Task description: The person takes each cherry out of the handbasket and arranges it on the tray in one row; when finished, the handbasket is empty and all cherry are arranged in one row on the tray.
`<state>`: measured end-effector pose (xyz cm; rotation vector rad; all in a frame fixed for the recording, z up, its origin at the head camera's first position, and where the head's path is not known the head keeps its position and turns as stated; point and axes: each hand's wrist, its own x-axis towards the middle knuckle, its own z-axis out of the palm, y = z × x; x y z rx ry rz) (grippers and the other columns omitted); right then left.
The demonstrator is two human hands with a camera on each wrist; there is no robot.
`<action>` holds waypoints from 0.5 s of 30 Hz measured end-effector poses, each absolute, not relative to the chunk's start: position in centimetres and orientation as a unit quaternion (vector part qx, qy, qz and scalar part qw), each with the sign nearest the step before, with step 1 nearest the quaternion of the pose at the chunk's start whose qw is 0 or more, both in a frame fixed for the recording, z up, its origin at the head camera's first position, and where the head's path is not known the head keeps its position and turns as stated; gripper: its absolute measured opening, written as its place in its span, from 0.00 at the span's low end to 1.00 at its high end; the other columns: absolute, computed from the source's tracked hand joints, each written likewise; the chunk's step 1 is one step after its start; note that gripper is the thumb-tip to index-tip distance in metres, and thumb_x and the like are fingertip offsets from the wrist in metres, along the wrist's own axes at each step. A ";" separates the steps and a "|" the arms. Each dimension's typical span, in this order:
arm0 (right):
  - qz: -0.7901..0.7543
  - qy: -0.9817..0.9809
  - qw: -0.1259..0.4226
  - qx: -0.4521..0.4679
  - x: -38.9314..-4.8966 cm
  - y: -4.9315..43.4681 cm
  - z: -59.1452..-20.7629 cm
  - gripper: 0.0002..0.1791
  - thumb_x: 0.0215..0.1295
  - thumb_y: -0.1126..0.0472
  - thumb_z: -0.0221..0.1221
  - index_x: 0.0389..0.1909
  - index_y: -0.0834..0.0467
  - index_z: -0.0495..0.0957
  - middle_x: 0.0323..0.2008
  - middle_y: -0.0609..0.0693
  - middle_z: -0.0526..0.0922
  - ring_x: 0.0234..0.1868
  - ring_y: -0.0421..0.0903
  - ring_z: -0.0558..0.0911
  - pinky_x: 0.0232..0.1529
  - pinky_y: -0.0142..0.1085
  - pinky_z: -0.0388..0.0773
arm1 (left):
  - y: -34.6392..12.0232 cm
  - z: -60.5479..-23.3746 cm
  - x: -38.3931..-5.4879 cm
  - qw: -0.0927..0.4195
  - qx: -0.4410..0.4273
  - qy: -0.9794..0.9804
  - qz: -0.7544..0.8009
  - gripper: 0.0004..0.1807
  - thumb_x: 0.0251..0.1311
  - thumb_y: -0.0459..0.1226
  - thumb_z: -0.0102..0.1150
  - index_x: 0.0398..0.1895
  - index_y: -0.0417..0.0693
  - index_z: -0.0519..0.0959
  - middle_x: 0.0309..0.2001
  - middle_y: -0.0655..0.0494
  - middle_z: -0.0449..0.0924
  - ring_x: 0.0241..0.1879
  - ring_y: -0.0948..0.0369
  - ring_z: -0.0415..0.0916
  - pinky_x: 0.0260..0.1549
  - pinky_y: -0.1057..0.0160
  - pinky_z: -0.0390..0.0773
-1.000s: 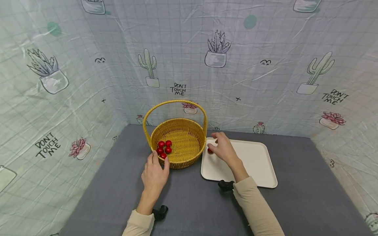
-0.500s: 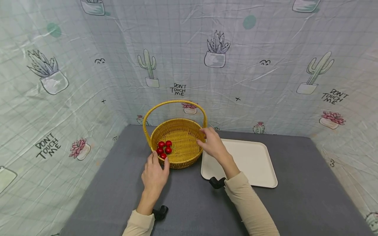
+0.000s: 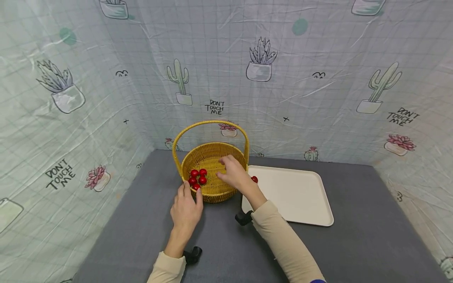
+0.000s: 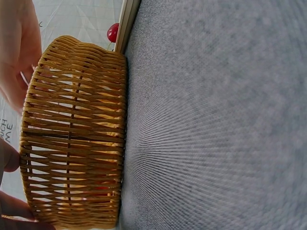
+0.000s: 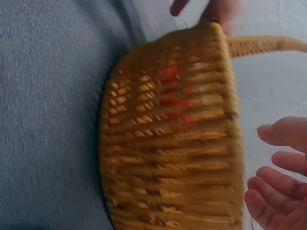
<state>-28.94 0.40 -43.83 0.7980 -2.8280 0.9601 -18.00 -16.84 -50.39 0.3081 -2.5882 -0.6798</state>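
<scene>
A yellow wicker basket (image 3: 212, 198) with a tall arched handle holds several red cherries (image 3: 202, 180) at its left side. My left hand (image 3: 185, 212) grips the basket's near left rim, thumb and fingers at the edge in the left wrist view. Over the basket's right half is my right hand (image 3: 234, 173); in the right wrist view the same hand (image 5: 283, 182) shows its palm side, fingers loosely bent and no cherry between them. One cherry (image 3: 254, 179) sits on the left part of the white tray (image 3: 290, 192), partly hidden by my right wrist.
The white tray stands just right of the basket on a grey tablecloth (image 3: 219, 243). A patterned curtain (image 3: 301, 98) with cactus drawings closes off the back and sides. Black wrist cameras are worn on both wrists.
My right hand has moved left from the cherry on the tray, over the basket's right rim, to above its inside. The cherry on the tray shows again. My left hand stays put.
</scene>
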 end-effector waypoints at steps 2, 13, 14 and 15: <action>0.301 -0.917 0.020 0.262 -29.0 -0.3 -44.2 0.26 0.65 0.56 0.65 0.62 0.61 0.75 0.56 0.57 0.77 0.54 0.52 0.80 0.56 0.45 0.79 | -16.8 -50.4 -18.0 0.219 0.112 -0.937 -0.246 0.36 0.72 0.53 0.48 0.73 0.36 0.65 0.66 0.38 0.72 0.54 0.37 0.78 0.41 0.35 0.80; 0.280 -0.916 -0.033 0.287 -29.1 -3.4 -46.1 0.25 0.66 0.58 0.65 0.62 0.62 0.75 0.57 0.57 0.77 0.57 0.52 0.80 0.58 0.45 0.79 | -17.0 -50.6 -18.2 0.215 0.116 -0.939 -0.244 0.33 0.73 0.50 0.46 0.73 0.37 0.66 0.66 0.40 0.72 0.52 0.38 0.79 0.40 0.35 0.80; 0.278 -0.915 -0.040 0.290 -29.1 -3.6 -46.3 0.25 0.66 0.58 0.65 0.62 0.62 0.75 0.58 0.57 0.77 0.57 0.52 0.80 0.58 0.45 0.79 | -17.1 -50.5 -18.2 0.214 0.116 -0.939 -0.244 0.33 0.73 0.50 0.46 0.73 0.37 0.66 0.66 0.40 0.72 0.52 0.38 0.79 0.40 0.35 0.80; 0.271 -0.915 -0.044 0.295 -29.0 -3.8 -46.4 0.25 0.66 0.58 0.64 0.62 0.62 0.75 0.58 0.57 0.77 0.58 0.52 0.80 0.59 0.45 0.79 | -17.1 -50.5 -18.2 0.212 0.116 -0.939 -0.245 0.33 0.73 0.50 0.46 0.73 0.37 0.66 0.67 0.40 0.72 0.53 0.38 0.79 0.40 0.35 0.80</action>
